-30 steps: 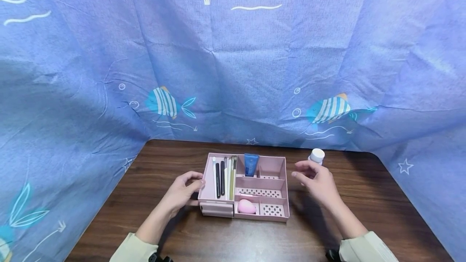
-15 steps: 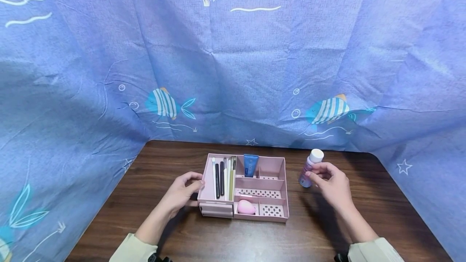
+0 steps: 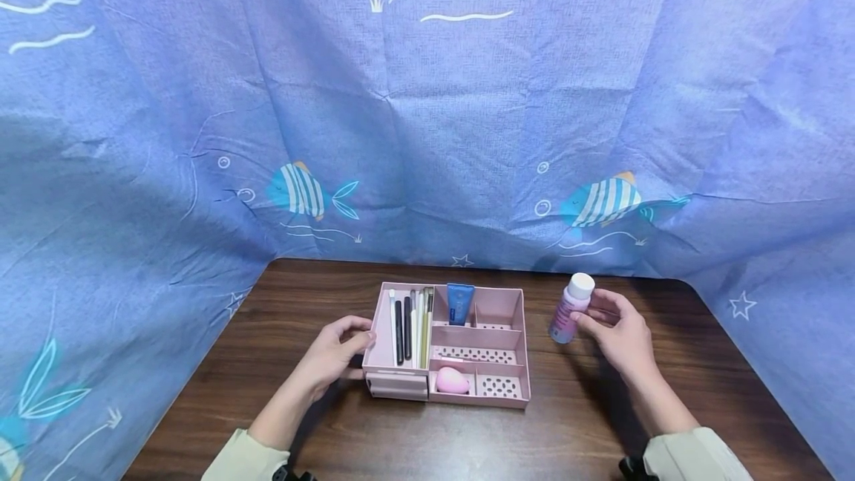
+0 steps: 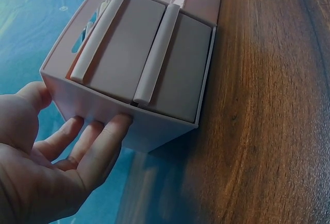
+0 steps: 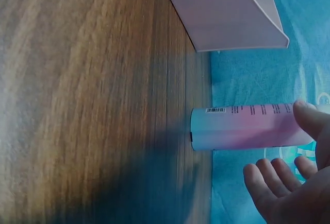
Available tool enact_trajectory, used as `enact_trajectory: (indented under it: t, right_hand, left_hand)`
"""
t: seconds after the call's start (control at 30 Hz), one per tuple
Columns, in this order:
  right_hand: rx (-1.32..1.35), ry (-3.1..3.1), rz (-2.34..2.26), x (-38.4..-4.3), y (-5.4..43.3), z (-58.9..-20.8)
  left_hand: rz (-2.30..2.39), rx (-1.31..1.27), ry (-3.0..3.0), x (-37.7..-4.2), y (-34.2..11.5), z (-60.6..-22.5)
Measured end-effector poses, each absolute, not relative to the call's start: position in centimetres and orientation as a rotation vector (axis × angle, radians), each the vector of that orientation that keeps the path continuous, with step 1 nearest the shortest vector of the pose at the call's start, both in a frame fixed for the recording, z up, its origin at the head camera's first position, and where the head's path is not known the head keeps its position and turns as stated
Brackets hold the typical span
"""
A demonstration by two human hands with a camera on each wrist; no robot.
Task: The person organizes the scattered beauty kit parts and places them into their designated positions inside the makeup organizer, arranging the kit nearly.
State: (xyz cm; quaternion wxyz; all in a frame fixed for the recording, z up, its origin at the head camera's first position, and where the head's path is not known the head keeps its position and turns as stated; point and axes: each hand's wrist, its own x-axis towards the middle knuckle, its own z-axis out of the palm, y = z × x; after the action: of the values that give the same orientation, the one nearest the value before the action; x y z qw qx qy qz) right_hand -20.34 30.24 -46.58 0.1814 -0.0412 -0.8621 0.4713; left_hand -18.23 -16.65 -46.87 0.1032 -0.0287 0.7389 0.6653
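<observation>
A pink-and-blue bottle (image 3: 566, 316) with a white cap stands upright on the table, right of a pink organizer (image 3: 479, 401). My right hand (image 3: 623, 331) is just right of the bottle, thumb and fingers spread. In the right wrist view, the right hand's thumb (image 5: 309, 121) overlaps the bottle's upper part; whether it touches is unclear. The other fingers are apart from it. My left hand (image 3: 336, 351) rests on the organizer's left side. In the left wrist view, the left hand's extended fingers (image 4: 105, 144) touch the side wall, with the thumb at its edge.
Several pens and brushes (image 3: 408, 329) lie in the organizer's left top tray. Other compartments hold a blue tube (image 3: 460, 303), a thin pink stick (image 3: 451, 358) and a pink makeup sponge (image 3: 452, 380). Drawers (image 4: 126, 46) face the front. A blue fish-print cloth (image 3: 427, 169) hangs behind the table.
My right hand has moved right, from the bottle's left to its front and then off to its right side, its fingers spreading from it. The left hand and organizer have stayed put.
</observation>
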Motion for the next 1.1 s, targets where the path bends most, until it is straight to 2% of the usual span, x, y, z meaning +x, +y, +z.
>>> enact_trajectory:
  t: [0.3, 1.1]
  right_hand:
    - [0.004, -2.367, 1.372, -21.2, 30.1, -46.0]
    - [-0.052, -2.443, 1.203, -22.2, 29.8, -45.3]
  left_hand:
    - [1.969, -0.093, 2.157, -18.5, -16.6, -46.6]
    - [1.968, -0.101, 2.125, -19.0, -16.7, -46.2]
